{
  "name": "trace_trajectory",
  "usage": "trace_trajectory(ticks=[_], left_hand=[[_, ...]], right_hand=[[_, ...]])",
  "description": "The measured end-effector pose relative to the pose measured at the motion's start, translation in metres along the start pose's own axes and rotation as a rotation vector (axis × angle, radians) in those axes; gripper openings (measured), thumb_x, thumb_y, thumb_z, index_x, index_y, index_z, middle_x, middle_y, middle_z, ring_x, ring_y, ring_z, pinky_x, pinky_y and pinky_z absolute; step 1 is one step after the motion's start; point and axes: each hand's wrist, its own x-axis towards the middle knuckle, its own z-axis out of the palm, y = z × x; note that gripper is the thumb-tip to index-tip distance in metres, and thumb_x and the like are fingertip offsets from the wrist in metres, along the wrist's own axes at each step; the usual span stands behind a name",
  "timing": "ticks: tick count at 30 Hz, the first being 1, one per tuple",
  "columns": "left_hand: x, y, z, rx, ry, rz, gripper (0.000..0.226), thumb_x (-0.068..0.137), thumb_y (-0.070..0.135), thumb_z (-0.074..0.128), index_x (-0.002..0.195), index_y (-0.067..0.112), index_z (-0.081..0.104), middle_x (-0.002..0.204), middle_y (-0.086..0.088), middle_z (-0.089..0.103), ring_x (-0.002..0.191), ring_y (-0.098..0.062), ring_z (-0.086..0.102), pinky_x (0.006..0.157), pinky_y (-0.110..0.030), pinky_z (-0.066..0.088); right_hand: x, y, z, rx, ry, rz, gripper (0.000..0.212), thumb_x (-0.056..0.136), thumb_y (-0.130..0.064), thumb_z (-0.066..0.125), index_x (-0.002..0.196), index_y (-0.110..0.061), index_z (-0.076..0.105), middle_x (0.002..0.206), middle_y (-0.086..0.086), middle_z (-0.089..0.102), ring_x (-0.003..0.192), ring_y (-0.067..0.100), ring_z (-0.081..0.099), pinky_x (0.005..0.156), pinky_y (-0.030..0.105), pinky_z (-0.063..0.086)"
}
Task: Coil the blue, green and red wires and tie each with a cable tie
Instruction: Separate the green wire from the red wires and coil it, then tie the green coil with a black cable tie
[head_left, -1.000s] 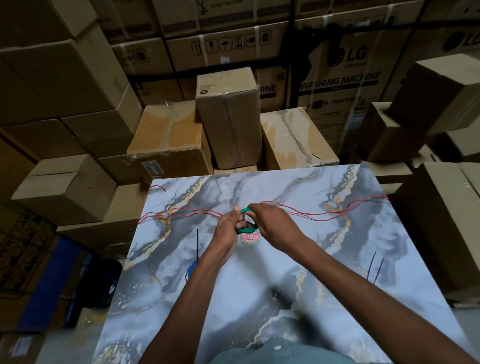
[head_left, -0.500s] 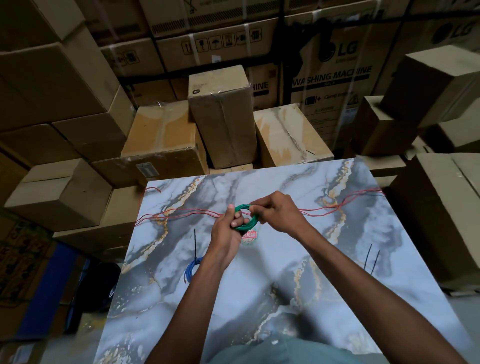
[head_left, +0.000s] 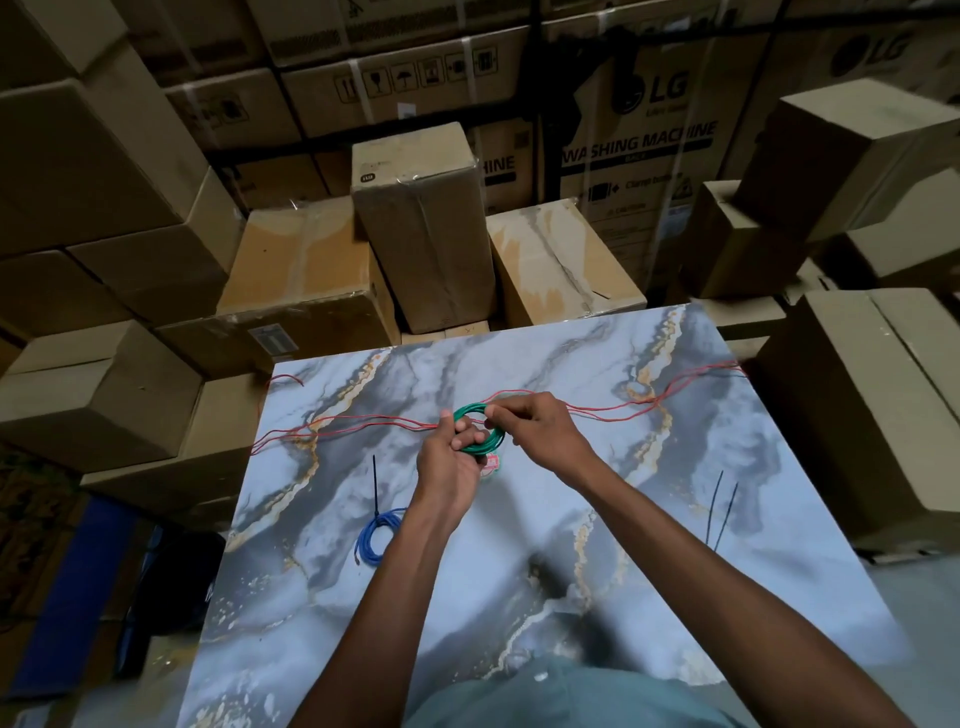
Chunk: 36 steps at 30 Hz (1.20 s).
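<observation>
Green wire coil (head_left: 478, 431) gripped between left hand (head_left: 449, 467) and right hand (head_left: 537, 434), raised higher off marble tabletop (head_left: 571, 597) than a second ago; blue wire coil (head_left: 375, 535) beside left forearm, red wire (head_left: 358, 428) beyond fingers, unmoved.

This was a warehouse or appliance stockroom. Brown cardboard cartons (head_left: 104, 171) were stacked high on every side, many sealed with tape and strapping. One large carton (head_left: 660, 150) carried an LG logo and the words "WASHING MACHINE", and another (head_left: 415, 88) bore printed handling symbols. The work surface was a marble-patterned counter (head_left: 545, 571) set tight among the stacks, with smaller boxes (head_left: 426, 223) piled just behind its far edge. The light was dim.
</observation>
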Motion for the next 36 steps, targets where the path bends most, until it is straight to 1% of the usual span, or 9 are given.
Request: trace_trajectory(ticks=[3,7,10,14,17,19,23,29,36], left_hand=[[0.006,-0.01,0.0,0.078,0.016,0.02,0.042,0.109,0.03,0.03,0.072,0.015,0.04,0.041,0.007,0.032,0.043,-0.008,0.05,0.063,-0.029,0.033],[0.017,-0.029,-0.003,0.24,0.019,0.045,0.038,0.108,0.027,0.035,0.073,0.014,0.043,0.041,0.009,0.039,0.041,-0.006,0.049,0.061,-0.027,0.038],[0.018,-0.044,-0.006,0.394,0.036,0.035,0.037,0.108,0.028,0.038,0.076,0.012,0.048,0.041,0.008,0.049,0.046,-0.007,0.05,0.056,-0.023,0.037],[0.022,-0.062,-0.009,0.575,0.028,-0.006,0.037,0.107,0.031,0.04,0.079,0.011,0.051,0.042,0.008,0.052,0.056,-0.014,0.049,0.059,-0.027,0.036],[0.023,-0.073,-0.008,0.644,-0.021,-0.012,0.033,0.107,0.027,0.041,0.078,0.013,0.05,0.044,0.011,0.05,0.045,-0.004,0.047,0.061,-0.028,0.036],[0.021,-0.081,-0.006,0.705,-0.063,-0.008,0.033,0.107,0.027,0.042,0.077,0.014,0.05,0.049,0.012,0.049,0.044,-0.002,0.046,0.062,-0.028,0.035],[0.016,-0.094,-0.004,0.832,-0.108,-0.021,0.035,0.107,0.029,0.04,0.08,0.013,0.054,0.064,0.002,0.048,0.055,-0.008,0.049,0.063,-0.026,0.04],[0.019,-0.112,0.002,0.859,-0.095,-0.087,0.037,0.107,0.033,0.04,0.08,0.012,0.056,0.053,0.007,0.05,0.064,-0.015,0.05,0.074,-0.032,0.04],[0.022,-0.125,0.002,0.823,-0.065,-0.134,0.039,0.107,0.035,0.039,0.078,0.015,0.055,0.048,0.01,0.049,0.067,-0.017,0.049,0.081,-0.038,0.036]], right_hand=[[-0.002,0.013,-0.002,0.114,-0.028,0.135,0.021,0.1,-0.03,0.063,0.095,-0.018,0.079,0.087,-0.005,0.074,0.072,-0.002,0.058,0.07,0.023,0.047],[-0.009,0.034,-0.008,0.266,0.034,0.289,0.037,0.101,-0.046,0.057,0.107,-0.015,0.076,0.106,0.008,0.075,0.085,0.015,0.063,0.076,0.029,0.054],[-0.014,0.053,-0.014,0.341,0.128,0.345,0.046,0.104,-0.052,0.048,0.117,-0.015,0.072,0.109,0.008,0.075,0.088,0.02,0.067,0.078,0.032,0.058],[-0.028,0.082,-0.027,0.399,0.243,0.438,0.051,0.108,-0.049,0.04,0.113,-0.009,0.072,0.103,0.011,0.075,0.083,0.021,0.066,0.078,0.035,0.057],[-0.043,0.117,-0.041,0.253,0.404,0.455,0.042,0.104,-0.042,0.053,0.098,-0.008,0.077,0.091,0.008,0.076,0.078,0.019,0.066,0.072,0.034,0.055],[-0.056,0.139,-0.055,0.084,0.544,0.453,0.028,0.097,-0.027,0.063,0.086,-0.005,0.076,0.083,0.011,0.075,0.076,0.021,0.065,0.074,0.033,0.051],[-0.079,0.161,-0.081,-0.181,0.71,0.503,0.015,0.088,-0.009,0.063,0.094,-0.008,0.077,0.093,0.011,0.077,0.09,0.028,0.07,0.077,0.025,0.046],[-0.102,0.194,-0.099,-0.489,0.721,0.531,0.027,0.086,-0.006,0.067,0.112,-0.002,0.071,0.112,0.025,0.061,0.109,0.042,0.056,0.092,0.04,0.046],[-0.104,0.196,-0.101,-0.596,0.578,0.606,0.017,0.088,0.002,0.059,0.102,0.004,0.07,0.098,0.025,0.067,0.094,0.044,0.065,0.077,0.038,0.051]])
